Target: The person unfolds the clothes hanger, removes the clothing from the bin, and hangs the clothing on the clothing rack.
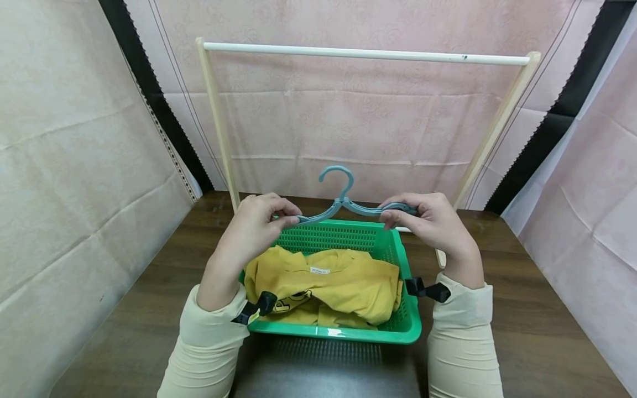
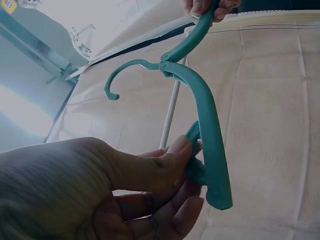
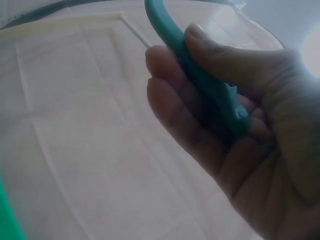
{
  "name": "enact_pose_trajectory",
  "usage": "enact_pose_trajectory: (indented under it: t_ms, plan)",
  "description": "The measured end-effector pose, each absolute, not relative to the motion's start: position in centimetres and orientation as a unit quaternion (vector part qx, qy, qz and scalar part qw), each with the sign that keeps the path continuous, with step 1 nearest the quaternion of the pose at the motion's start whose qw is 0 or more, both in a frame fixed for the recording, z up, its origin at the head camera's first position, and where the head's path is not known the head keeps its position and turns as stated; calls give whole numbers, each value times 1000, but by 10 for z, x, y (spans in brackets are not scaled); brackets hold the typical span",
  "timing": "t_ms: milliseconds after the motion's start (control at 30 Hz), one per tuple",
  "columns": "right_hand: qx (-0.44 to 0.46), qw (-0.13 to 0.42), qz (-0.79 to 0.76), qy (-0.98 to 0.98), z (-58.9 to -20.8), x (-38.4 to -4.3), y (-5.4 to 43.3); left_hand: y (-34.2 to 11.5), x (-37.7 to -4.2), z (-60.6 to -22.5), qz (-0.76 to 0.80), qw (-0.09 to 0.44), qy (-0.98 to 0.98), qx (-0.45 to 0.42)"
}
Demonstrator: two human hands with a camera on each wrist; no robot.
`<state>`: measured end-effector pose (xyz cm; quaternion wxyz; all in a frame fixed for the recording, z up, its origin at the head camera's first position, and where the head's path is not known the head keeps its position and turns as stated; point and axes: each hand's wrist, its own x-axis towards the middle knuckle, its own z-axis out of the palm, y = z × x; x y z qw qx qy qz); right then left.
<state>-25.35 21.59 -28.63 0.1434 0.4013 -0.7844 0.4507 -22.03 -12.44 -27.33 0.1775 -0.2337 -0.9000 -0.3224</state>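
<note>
A blue-green folding clothes hanger (image 1: 342, 203) is held above the back of a green basket, its hook pointing up. My left hand (image 1: 259, 221) pinches the end of one arm; in the left wrist view that hand (image 2: 135, 175) grips a small part beside the hanger (image 2: 207, 120) arm between thumb and fingers. At the other arm, my right hand (image 1: 428, 218) holds the hanger between thumb and fingers. The right wrist view shows the hanger (image 3: 200, 75) arm lying across the fingers under the thumb. Yellow garments (image 1: 343, 276) lie below in the basket (image 1: 338, 331).
A rack with a white crossbar (image 1: 368, 53) and cream posts (image 1: 216, 121) stands behind the basket. The brown wooden table (image 1: 149, 320) carries both. Pale cloth walls (image 1: 378, 127) with dark strips (image 1: 562, 127) enclose the table on three sides.
</note>
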Motion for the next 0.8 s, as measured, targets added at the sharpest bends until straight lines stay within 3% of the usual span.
enact_pose_trajectory:
  t_ms: [467, 800]
  plan:
    - [391, 103, 439, -802, -286, -253, 222, -127, -216, -272, -339, 200, -897, -203]
    - [388, 110, 475, -782, -287, -254, 228, -132, -219, -270, -409, 176, -883, -145]
